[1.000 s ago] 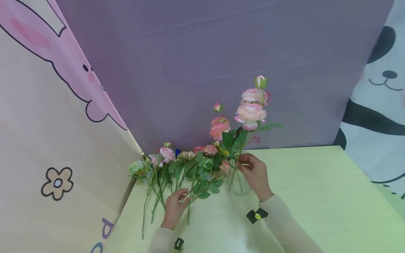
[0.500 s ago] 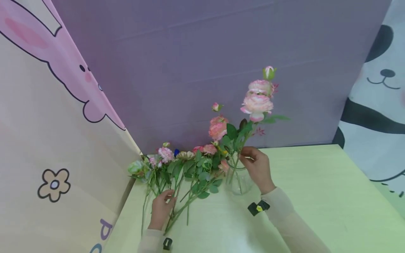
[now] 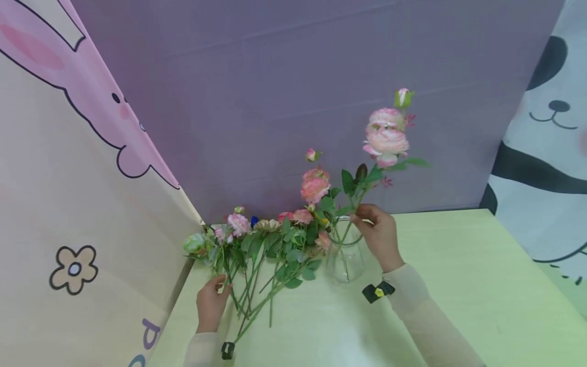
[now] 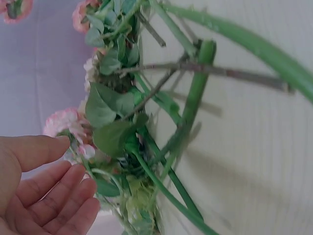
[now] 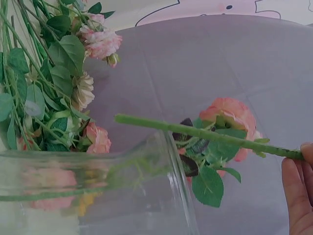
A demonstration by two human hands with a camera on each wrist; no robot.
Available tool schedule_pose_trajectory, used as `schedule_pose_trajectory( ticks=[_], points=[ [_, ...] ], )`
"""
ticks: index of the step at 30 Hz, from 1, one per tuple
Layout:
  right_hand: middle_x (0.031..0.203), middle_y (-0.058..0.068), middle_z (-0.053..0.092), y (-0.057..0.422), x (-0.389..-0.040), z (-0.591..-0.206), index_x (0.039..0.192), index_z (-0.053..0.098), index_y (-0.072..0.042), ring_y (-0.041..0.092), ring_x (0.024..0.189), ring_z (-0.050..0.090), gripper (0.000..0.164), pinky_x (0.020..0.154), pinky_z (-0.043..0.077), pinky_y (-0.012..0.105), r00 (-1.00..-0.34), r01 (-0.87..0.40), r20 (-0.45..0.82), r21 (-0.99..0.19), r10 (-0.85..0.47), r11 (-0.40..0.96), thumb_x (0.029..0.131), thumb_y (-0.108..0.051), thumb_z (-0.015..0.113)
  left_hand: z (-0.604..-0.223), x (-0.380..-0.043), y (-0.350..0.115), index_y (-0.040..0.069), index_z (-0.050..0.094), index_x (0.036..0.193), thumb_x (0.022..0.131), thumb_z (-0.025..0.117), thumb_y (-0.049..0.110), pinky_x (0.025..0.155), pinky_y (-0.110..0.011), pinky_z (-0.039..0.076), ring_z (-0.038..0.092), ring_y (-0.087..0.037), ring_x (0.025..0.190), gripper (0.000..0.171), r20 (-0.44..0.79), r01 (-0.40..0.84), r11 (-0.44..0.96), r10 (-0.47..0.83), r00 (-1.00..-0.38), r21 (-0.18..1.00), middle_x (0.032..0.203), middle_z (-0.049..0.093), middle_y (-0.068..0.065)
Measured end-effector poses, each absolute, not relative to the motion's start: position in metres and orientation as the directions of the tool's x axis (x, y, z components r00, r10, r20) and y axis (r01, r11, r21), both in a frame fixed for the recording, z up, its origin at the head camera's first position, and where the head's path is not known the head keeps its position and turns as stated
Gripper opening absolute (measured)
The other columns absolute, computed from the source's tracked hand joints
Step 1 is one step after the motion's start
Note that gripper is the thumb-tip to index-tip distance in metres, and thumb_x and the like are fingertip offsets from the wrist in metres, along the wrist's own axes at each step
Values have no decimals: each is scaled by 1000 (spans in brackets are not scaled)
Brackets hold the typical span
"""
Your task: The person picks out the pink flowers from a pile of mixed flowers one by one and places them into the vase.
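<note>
My right hand (image 3: 380, 237) pinches the stem of a pale pink flower spray (image 3: 387, 140) with a bud on top. The glass vase (image 3: 345, 265) stands just left of and below that hand. In the right wrist view, the pinched green stem (image 5: 195, 132) has its cut end at the vase's mouth; I cannot tell if it is inside. A coral flower (image 3: 315, 186) leans left out of the vase. My left hand (image 3: 212, 304) holds nothing, its fingers loosely bent beside the stems (image 4: 190, 103) of the flowers lying on the table.
Several flowers lie along the back left of the table (image 3: 458, 285), among them a pink one (image 3: 238, 224) and a white-green one (image 3: 196, 243). Their stems point towards the front. A purple-grey backdrop (image 3: 275, 102) rises behind, with printed cloths on both sides.
My left hand has moved left, off the stems it was at; some of those stems now lie further forward and left. My right hand has raised the pale pink spray up and right.
</note>
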State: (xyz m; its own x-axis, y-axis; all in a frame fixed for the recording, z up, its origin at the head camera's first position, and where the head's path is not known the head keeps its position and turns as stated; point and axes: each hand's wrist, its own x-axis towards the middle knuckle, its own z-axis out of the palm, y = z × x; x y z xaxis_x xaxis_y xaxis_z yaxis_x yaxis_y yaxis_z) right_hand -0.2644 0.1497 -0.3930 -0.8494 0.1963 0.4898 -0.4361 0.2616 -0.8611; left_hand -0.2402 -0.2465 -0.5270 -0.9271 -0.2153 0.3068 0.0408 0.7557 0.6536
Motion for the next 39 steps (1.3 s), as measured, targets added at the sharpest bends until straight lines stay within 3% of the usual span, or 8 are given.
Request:
schedule_pose_trajectory(
  ticks=[7, 17, 26, 33, 39],
  points=[
    [97, 28, 64, 149, -246, -366, 101, 60, 14, 8, 85, 64, 18, 72, 52, 13, -833, -482, 531, -835, 159, 265, 85, 9, 62, -527, -239, -257, -7, 62, 112, 84, 66, 3, 75, -50, 52, 62, -41, 95, 29, 307, 3, 749, -268, -913, 663, 107, 64, -26],
    [97, 28, 64, 156, -255, -364, 102, 61, 13, -7, 81, 58, 18, 72, 50, 9, -822, -488, 548, -818, 154, 304, 87, 4, 62, -531, -241, -273, -9, 61, 112, 84, 66, 3, 74, -53, 49, 61, -41, 92, 30, 326, -54, 762, -338, -883, 645, 106, 63, -28],
    [101, 24, 65, 164, -272, -377, 104, 63, 8, 5, 85, 63, 20, 74, 52, 13, -827, -479, 534, -834, 178, 275, 87, -3, 65, -541, -242, -285, -11, 58, 115, 86, 63, 5, 81, -53, 47, 58, -43, 97, 34, 219, -127, 739, -352, -910, 661, 112, 60, -30],
    [101, 26, 65, 166, -274, -374, 106, 61, 9, -8, 83, 59, 25, 73, 50, 10, -822, -488, 546, -823, 164, 291, 87, -6, 67, -546, -242, -287, -12, 57, 114, 87, 61, 4, 82, -53, 47, 59, -43, 97, 32, 190, -152, 739, -357, -915, 656, 112, 60, -30],
    [96, 21, 67, 172, -275, -371, 103, 63, 8, -8, 80, 59, 23, 70, 51, 11, -805, -499, 568, -805, 171, 322, 87, -8, 67, -546, -240, -286, -12, 57, 114, 87, 60, 4, 82, -52, 48, 59, -42, 97, 32, 173, -161, 731, -360, -917, 664, 112, 60, -30]
  ],
)
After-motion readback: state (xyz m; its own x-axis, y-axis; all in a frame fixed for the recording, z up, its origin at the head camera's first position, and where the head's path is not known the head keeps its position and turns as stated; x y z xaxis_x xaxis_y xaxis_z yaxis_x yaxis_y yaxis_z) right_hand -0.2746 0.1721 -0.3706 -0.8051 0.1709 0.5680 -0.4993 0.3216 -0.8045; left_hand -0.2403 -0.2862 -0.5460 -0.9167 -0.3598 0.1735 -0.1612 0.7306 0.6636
